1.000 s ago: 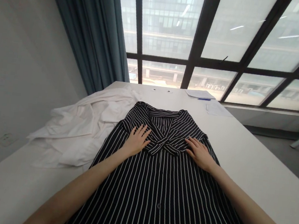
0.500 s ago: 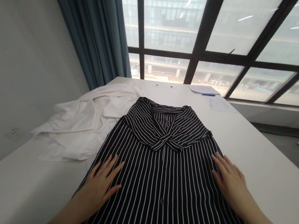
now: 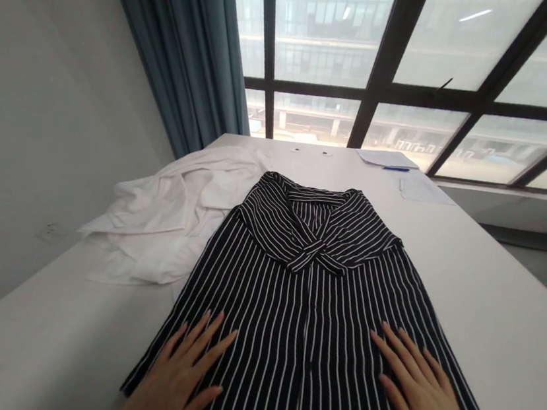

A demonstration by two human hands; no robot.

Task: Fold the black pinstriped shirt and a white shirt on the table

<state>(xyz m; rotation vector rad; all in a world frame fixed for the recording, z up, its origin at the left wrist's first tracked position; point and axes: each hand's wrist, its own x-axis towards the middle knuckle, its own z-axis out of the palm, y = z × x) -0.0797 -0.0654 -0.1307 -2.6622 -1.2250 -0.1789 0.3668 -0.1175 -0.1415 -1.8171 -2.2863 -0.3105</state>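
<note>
A black skirt with white stripes (image 3: pixel 273 311) lies spread on the white table, its waist end away from me. Near the waist, a knotted tie (image 3: pixel 316 253) crosses at the middle, and a row of buttons seems to run down the front. My left hand (image 3: pixel 180 376) rests flat on the lower left part of the cloth with its fingers spread. On the lower right, my right hand (image 3: pixel 422 393) also lies flat, fingers apart. Neither hand grips the fabric. The skirt's near end runs out of view at the bottom.
A crumpled white cloth (image 3: pixel 173 212) lies left of the skirt, partly beside it. Papers (image 3: pixel 386 158) and a blue pen (image 3: pixel 396 169) sit at the table's far right corner. A wall stands on the left, with a blue curtain (image 3: pixel 187 55) and windows behind the table (image 3: pixel 483 284).
Both hands have slid down the skirt towards me, and the right hand has come further in onto the cloth. The view has shifted slightly.
</note>
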